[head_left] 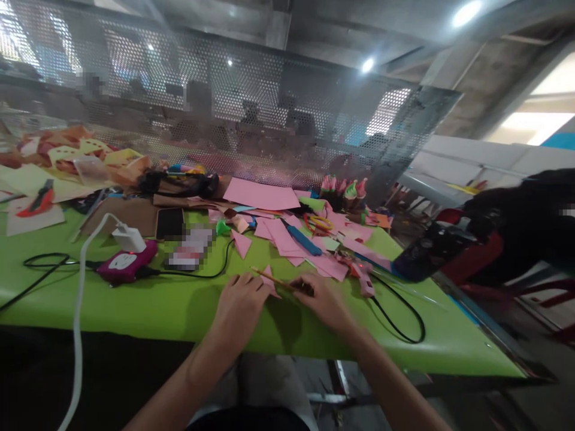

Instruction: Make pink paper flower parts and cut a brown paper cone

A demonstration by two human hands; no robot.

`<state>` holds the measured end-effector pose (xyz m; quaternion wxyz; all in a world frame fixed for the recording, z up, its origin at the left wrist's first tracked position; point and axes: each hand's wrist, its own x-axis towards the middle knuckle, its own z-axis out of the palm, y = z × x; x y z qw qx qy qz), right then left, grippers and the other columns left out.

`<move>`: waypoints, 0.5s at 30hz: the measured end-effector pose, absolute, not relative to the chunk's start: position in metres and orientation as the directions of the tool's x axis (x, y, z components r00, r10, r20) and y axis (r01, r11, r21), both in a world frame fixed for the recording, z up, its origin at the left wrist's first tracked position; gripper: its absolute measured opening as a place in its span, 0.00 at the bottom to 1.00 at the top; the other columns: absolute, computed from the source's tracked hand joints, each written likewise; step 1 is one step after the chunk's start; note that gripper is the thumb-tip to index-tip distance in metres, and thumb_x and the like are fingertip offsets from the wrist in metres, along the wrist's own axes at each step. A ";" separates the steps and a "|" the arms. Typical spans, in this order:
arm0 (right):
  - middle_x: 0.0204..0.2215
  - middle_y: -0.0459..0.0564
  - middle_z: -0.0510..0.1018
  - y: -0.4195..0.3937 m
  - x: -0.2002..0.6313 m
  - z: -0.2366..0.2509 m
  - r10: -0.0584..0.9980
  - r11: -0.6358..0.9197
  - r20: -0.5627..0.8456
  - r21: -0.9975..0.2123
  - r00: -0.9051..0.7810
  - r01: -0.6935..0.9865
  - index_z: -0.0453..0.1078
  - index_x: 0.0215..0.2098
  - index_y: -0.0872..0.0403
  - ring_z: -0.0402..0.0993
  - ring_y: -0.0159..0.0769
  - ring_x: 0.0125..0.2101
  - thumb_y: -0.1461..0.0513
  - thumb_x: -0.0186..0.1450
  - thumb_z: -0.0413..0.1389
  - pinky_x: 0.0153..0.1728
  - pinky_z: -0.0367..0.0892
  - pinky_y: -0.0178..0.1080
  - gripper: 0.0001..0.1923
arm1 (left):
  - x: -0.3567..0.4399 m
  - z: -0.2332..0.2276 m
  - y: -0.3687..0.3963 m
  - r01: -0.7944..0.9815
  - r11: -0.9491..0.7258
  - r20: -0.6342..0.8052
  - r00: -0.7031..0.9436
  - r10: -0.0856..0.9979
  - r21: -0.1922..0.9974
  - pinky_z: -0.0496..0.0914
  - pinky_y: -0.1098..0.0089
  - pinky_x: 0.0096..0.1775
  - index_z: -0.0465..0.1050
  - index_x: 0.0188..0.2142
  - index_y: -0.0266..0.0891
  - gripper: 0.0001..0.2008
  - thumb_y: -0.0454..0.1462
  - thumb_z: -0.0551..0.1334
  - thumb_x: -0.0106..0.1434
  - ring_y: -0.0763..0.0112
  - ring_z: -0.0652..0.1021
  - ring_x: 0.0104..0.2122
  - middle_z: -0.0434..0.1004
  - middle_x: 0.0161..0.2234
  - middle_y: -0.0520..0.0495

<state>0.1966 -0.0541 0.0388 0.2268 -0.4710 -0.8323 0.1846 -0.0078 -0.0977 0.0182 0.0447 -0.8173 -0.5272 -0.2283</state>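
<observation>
My left hand [242, 297] is closed at the edge of a small pink paper piece [268, 279], its fingers bent over the paper on the green table [148, 314]. My right hand [321, 294] grips a thin yellow pencil [275, 278], which lies slanted across the paper. The pencil's far end points toward my left fingers. Just beyond the hands is a pink paper triangle [241, 243]. To the right of my right hand rests a pink glue gun [363, 279] with a lit red spot.
Pink scraps [281, 236], a blue-handled tool [303, 240] and yellow scissors [320, 223] lie ahead. Leftward are a lit phone [191, 247], a purple power strip [126, 261] with cables, and a red cutter [38, 200]. A perforated metal screen [251, 108] stands behind; a dark bag [433, 248] sits right.
</observation>
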 end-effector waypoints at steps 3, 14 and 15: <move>0.33 0.49 0.77 -0.063 0.191 0.037 0.860 0.510 0.236 -0.431 -0.452 0.744 0.74 0.35 0.54 0.71 0.38 0.37 0.70 0.60 0.55 0.36 0.62 0.36 0.09 | -0.006 0.017 -0.100 0.883 -0.453 0.431 0.364 0.826 0.121 0.63 0.62 0.40 0.73 0.40 0.42 0.06 0.33 0.58 0.65 0.62 0.72 0.40 0.77 0.37 0.48; 0.34 0.49 0.76 -0.071 0.185 0.038 0.819 0.571 0.249 -0.256 -0.517 0.780 0.76 0.39 0.51 0.70 0.38 0.38 0.70 0.64 0.54 0.39 0.62 0.38 0.11 | -0.006 0.019 -0.099 0.892 -0.436 0.413 0.354 0.839 0.122 0.63 0.62 0.40 0.72 0.37 0.42 0.05 0.34 0.57 0.66 0.63 0.73 0.38 0.76 0.38 0.50; 0.34 0.49 0.75 -0.072 0.185 0.038 0.817 0.574 0.246 -0.250 -0.522 0.780 0.77 0.39 0.50 0.70 0.38 0.38 0.70 0.64 0.55 0.39 0.62 0.38 0.12 | -0.006 0.019 -0.099 0.891 -0.436 0.407 0.354 0.842 0.126 0.63 0.62 0.39 0.72 0.36 0.42 0.05 0.34 0.57 0.66 0.64 0.73 0.36 0.76 0.36 0.50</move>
